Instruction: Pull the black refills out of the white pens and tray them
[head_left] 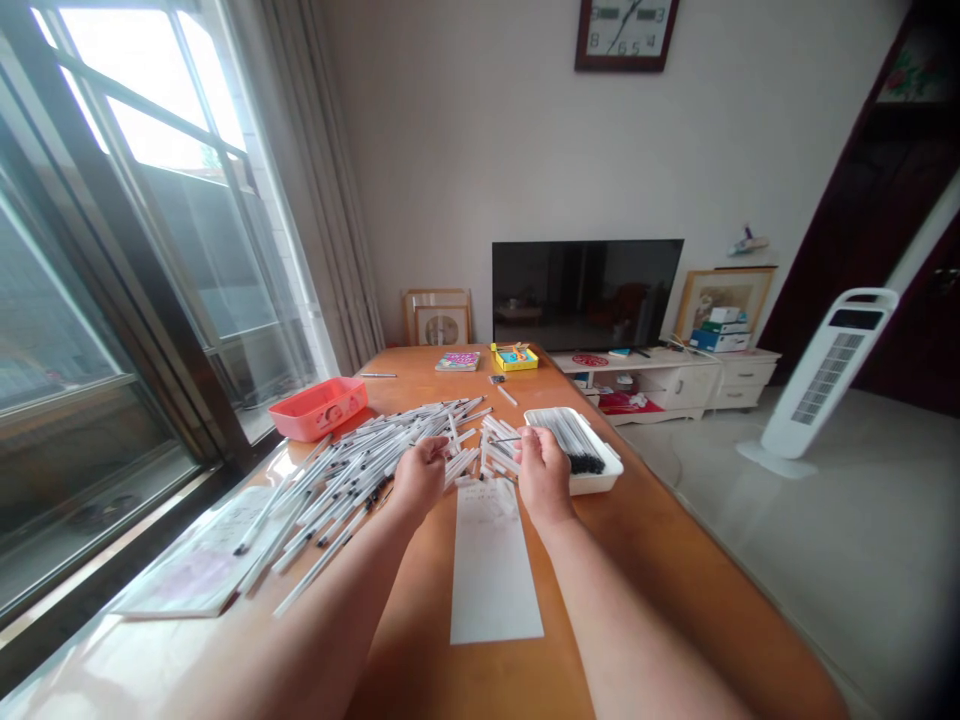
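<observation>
Two hands sit just apart: the left hand [420, 476] curls over loose white pens [360, 470] lying slantwise, nearer it, while the right hand [543, 476] pinches a thin dark rod [508, 439] beside a white tray [604, 472].

A wall clock [626, 35] is hung at the top of the frame, and a black television [587, 295] is placed below it, on a white cabinet [671, 385]. Framed pictures [724, 305] are propped against the wall at the right of the television. A white tower fan [825, 385] is stood on the floor at the right. A window [150, 200] fills the left side. On the wooden table [675, 570], a red basket [319, 408] is set at the left, with a colourful book [459, 361] and a yellow box [516, 358] at the far end.
</observation>
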